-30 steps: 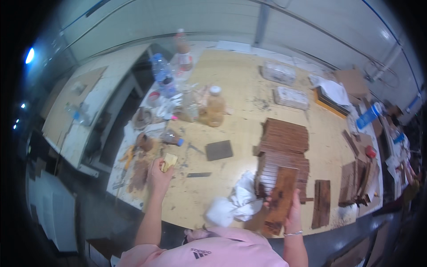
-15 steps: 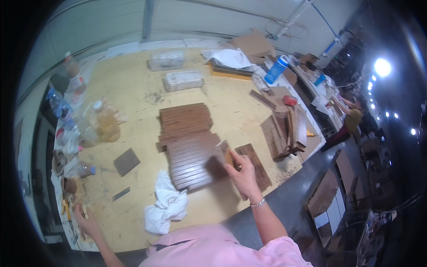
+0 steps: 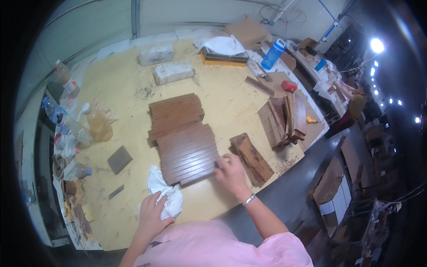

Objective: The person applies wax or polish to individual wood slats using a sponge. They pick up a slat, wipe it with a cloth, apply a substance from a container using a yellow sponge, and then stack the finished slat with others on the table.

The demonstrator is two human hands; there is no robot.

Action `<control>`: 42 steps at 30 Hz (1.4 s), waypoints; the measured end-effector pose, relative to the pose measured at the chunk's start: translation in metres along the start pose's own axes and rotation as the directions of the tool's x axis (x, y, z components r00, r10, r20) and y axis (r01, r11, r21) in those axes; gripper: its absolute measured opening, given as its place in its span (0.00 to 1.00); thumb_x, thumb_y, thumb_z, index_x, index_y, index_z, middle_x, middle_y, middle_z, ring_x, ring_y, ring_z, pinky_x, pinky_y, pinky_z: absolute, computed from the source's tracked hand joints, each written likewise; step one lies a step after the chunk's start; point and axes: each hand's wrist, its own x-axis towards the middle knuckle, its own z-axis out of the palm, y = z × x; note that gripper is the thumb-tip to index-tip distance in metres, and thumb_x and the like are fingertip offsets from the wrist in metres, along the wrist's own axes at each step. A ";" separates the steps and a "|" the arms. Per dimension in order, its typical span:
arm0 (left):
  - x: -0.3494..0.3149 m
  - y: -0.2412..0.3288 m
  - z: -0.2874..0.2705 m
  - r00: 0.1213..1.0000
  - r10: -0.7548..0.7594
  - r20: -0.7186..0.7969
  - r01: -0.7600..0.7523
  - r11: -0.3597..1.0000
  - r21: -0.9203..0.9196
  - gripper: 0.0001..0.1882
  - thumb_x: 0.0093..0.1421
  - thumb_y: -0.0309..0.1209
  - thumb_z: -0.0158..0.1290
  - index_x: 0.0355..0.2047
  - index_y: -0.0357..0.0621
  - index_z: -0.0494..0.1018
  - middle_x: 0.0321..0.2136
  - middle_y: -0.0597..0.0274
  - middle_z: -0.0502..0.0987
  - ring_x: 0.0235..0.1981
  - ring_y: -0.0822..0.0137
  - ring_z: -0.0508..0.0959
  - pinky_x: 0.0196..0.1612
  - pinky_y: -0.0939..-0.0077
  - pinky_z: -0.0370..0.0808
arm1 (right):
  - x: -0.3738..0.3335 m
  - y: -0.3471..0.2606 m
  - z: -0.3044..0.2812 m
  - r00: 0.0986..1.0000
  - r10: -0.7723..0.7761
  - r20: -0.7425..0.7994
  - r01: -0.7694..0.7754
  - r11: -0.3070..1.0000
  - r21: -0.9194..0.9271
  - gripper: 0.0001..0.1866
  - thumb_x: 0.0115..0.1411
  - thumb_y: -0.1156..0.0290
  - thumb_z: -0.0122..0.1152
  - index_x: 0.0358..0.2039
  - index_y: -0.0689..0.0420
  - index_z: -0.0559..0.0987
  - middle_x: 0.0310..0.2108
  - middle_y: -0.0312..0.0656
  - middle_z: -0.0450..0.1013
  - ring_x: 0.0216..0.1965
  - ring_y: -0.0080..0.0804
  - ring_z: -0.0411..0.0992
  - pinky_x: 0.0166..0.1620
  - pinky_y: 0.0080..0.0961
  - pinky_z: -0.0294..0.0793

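Observation:
My left hand [image 3: 152, 216] closes on a crumpled white cloth [image 3: 172, 201] at the near edge of the table. Above the cloth lies a row of brown wooden planks [image 3: 187, 153], side by side, with a second group of planks [image 3: 175, 110] just beyond it. At the right edge of the near row is my right hand [image 3: 231, 175], its bent fingers a little apart and slightly blurred. Nothing shows clearly between them. Farther right, a rough-faced plank [image 3: 251, 156] rests on or against a darker plank, apart from my hand.
Bundled planks [image 3: 284, 122] stand at the right edge near a red object [image 3: 288, 86] and a blue bottle [image 3: 273, 54]. Two wrapped blocks [image 3: 174, 72] sit at the back. Plastic bottles [image 3: 98, 124] line the left side. A co-worker [image 3: 356, 104] stands at another bench.
My left hand has come from the table's left edge to the cloth. My right hand has let go of a plank, now lying at the right, and moved left to the plank row.

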 end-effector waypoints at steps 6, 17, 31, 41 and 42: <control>-0.022 -0.042 0.025 0.987 -0.149 -0.067 0.148 0.989 -0.022 0.27 0.43 0.25 0.65 0.47 0.43 0.75 0.43 0.51 0.73 0.44 0.49 0.73 0.46 0.59 0.72 | -0.022 -0.034 0.037 0.992 -0.125 -0.005 0.125 0.992 0.013 0.21 0.44 0.77 0.66 0.41 0.58 0.73 0.40 0.47 0.68 0.43 0.48 0.68 0.46 0.42 0.67; -0.020 -0.042 0.024 0.955 -0.279 -0.096 0.251 0.939 -0.235 0.23 0.43 0.21 0.61 0.43 0.39 0.76 0.34 0.52 0.72 0.36 0.53 0.74 0.41 0.64 0.72 | -0.015 -0.026 0.026 0.996 -0.082 -0.033 0.085 0.988 0.130 0.17 0.47 0.78 0.64 0.40 0.61 0.74 0.38 0.48 0.67 0.43 0.49 0.67 0.47 0.40 0.67; -0.022 -0.079 0.062 0.931 -0.277 -0.238 0.197 0.930 -0.310 0.20 0.44 0.22 0.62 0.40 0.39 0.75 0.35 0.53 0.75 0.39 0.53 0.76 0.45 0.66 0.72 | 0.008 0.087 -0.075 0.821 0.549 0.157 -0.464 0.801 -0.378 0.26 0.39 0.51 0.72 0.33 0.60 0.82 0.35 0.54 0.75 0.41 0.51 0.73 0.47 0.41 0.73; -0.026 -0.078 0.059 0.928 -0.187 -0.321 0.155 0.980 -0.123 0.21 0.43 0.32 0.65 0.40 0.50 0.75 0.32 0.57 0.74 0.35 0.52 0.77 0.36 0.60 0.74 | 0.111 0.020 -0.074 0.907 0.392 0.154 -0.405 0.912 0.062 0.28 0.38 0.51 0.75 0.31 0.65 0.83 0.23 0.52 0.77 0.28 0.47 0.77 0.37 0.37 0.76; -0.027 -0.077 0.058 0.924 -0.180 -0.336 0.153 0.983 -0.105 0.20 0.44 0.34 0.65 0.40 0.50 0.76 0.32 0.58 0.74 0.34 0.52 0.77 0.35 0.60 0.73 | 0.130 0.011 -0.061 0.899 0.376 0.224 -0.423 0.880 0.218 0.29 0.39 0.51 0.75 0.32 0.65 0.83 0.24 0.52 0.78 0.28 0.46 0.78 0.37 0.37 0.76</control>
